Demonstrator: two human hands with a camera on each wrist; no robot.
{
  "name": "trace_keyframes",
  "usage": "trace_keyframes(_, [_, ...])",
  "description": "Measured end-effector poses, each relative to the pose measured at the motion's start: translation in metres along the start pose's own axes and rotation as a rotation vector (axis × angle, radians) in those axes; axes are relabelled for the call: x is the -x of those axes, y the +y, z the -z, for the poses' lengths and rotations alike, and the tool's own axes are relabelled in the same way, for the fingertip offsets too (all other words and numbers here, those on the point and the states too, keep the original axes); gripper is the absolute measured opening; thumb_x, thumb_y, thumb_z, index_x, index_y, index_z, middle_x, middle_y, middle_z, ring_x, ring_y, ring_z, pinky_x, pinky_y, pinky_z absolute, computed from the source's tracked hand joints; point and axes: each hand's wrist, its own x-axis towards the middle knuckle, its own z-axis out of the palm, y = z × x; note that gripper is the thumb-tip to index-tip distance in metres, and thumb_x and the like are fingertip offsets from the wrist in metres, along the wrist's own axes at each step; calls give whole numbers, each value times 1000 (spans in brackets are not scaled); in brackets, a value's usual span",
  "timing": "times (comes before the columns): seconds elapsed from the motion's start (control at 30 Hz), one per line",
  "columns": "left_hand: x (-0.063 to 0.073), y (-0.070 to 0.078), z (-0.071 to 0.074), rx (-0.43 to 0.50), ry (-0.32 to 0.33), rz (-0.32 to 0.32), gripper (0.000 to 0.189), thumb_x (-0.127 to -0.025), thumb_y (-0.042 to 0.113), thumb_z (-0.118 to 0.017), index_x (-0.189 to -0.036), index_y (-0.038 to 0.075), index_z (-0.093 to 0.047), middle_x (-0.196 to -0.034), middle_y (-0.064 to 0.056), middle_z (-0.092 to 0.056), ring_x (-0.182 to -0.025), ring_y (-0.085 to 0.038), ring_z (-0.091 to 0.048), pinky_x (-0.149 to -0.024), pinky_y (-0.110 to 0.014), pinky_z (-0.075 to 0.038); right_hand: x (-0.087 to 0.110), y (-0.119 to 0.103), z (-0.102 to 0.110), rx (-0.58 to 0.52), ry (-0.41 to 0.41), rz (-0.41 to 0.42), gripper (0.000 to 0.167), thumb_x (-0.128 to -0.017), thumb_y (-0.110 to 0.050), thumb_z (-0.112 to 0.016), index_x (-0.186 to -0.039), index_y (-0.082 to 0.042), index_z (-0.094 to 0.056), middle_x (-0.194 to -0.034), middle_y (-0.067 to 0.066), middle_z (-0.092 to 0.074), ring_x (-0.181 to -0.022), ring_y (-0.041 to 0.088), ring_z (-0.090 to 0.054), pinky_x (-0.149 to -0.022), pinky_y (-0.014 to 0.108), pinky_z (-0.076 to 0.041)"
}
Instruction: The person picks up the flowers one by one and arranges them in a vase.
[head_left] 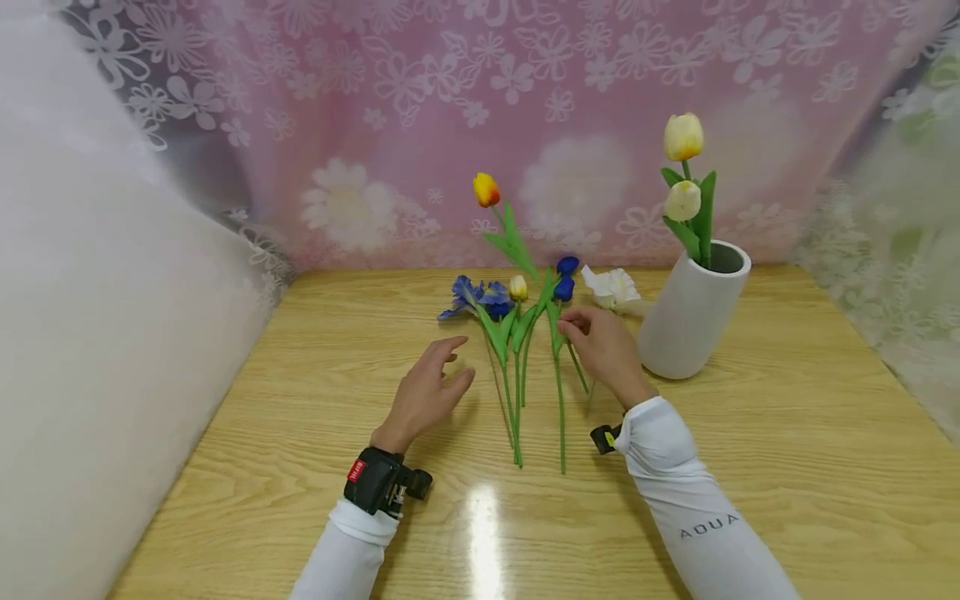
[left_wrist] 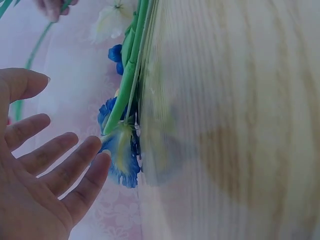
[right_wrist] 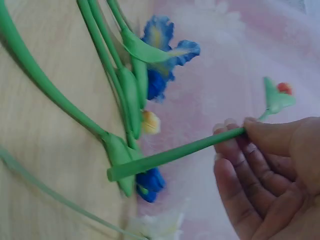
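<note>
My right hand (head_left: 606, 348) pinches the green stem (right_wrist: 185, 151) of a yellow-and-orange tulip (head_left: 486, 190) between thumb and fingertips. That tulip is raised and leans left, its bloom away from me and the cut stem end pointing back. My left hand (head_left: 426, 390) hovers over the table with fingers spread and holds nothing. Just beyond its fingers lie a blue iris (head_left: 472, 296) and a small cream tulip (head_left: 518, 288). Blue tulips (head_left: 564, 288) lie nearer the right hand, their stems toward me. In the left wrist view, the empty palm (left_wrist: 45, 200) faces the flowers.
A white vase (head_left: 693, 321) stands at the right with two cream tulips (head_left: 683, 137) in it. Left of the vase lies a white flower (head_left: 615, 287). Floral cloth (head_left: 420, 125) hangs behind the wooden table (head_left: 300, 433), and pale cloth borders both sides.
</note>
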Motion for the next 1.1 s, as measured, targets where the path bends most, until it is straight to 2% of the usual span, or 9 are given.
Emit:
trace_keyframes(0.27, [-8, 9, -5, 30, -2, -40, 52, -97, 28, -57, -144, 11, -43, -139, -8, -46, -119, -24, -52, -90, -41, -48, 9, -5, 27, -8, 222, 198, 22, -94, -18, -64, -107, -1, -70, -90, 11, -71, -75, 24, -66, -66, 42, -53])
trace_keyframes(0.5, [-16, 18, -10, 31, -22, -44, 53, -97, 30, -57, -145, 14, -41, -143, -8, -43, -120, -23, -51, -90, -40, -48, 17, -12, 52, 6, 418, 325, 17, -90, -11, -68, -102, 1, -71, -88, 13, -71, -72, 24, -66, -64, 40, -54])
trace_keyframes(0.67, [-22, 25, -12, 72, -4, -64, 53, -96, 26, -59, -144, 11, -42, -142, -11, -43, -118, -26, -53, -88, -42, -49, 19, -18, 73, 33, 550, 420, 15, -88, -8, -69, -100, 1, -73, -90, 13, -71, -72, 26, -68, -65, 36, -53])
trace_keyframes(0.8, [-30, 34, -14, 101, -5, -107, 54, -96, 22, -59, -145, 12, -40, -141, -12, -44, -117, -28, -53, -87, -44, -49, 19, -20, 87, 47, 622, 433, 15, -88, -9, -70, -101, -2, -74, -91, 10, -72, -73, 25, -68, -68, 23, -50])
trace_keyframes(0.93, [-39, 45, -16, 92, -17, -150, 54, -96, 25, -59, -146, 14, -40, -140, -10, -45, -116, -26, -53, -87, -41, -48, 20, -20, 103, 43, 658, 426, 17, -90, -11, -69, -103, -2, -74, -93, 11, -71, -76, 25, -68, -72, 11, -44])
trace_keyframes(1.1, [-46, 55, -16, 84, -13, -193, 52, -97, 28, -58, -145, 15, -41, -140, -9, -45, -116, -23, -53, -86, -39, -48, 20, -21, 123, 4, 697, 406, 18, -90, -12, -68, -102, 0, -75, -93, 11, -72, -77, 25, -68, -74, 6, -43])
